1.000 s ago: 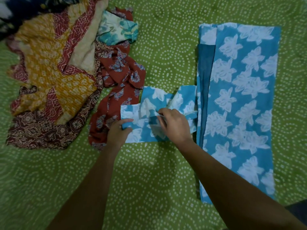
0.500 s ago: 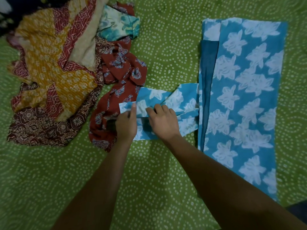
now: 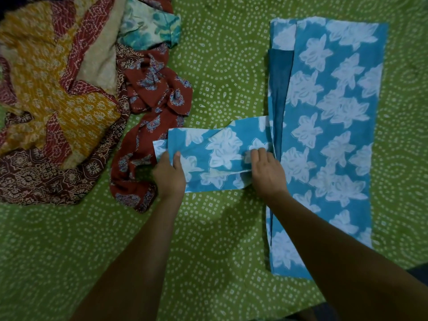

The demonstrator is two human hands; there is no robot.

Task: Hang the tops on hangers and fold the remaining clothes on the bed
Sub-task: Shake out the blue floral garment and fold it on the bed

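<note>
Head view: both hands on the sleeve of the blue top

Head camera looks down on a bed (image 3: 220, 228) with a green dotted cover. The blue top with white flowers (image 3: 331, 126) lies folded lengthwise at 3 o'clock, and its sleeve (image 3: 217, 156) sticks out toward the centre. The left hand (image 3: 170, 174) pinches the sleeve end, with the thumb on top of the cloth. The right hand (image 3: 266, 172) lies on the sleeve near the body of the top, fingers bent onto the cloth; whether it grasps or only presses, I cannot tell. A rust red garment (image 3: 150, 126) lies crumpled at 9 o'clock, touching the sleeve end. A yellow and maroon pile (image 3: 53, 100) and a teal patterned cloth (image 3: 150, 28) lie at 10 and 11 o'clock.
</note>
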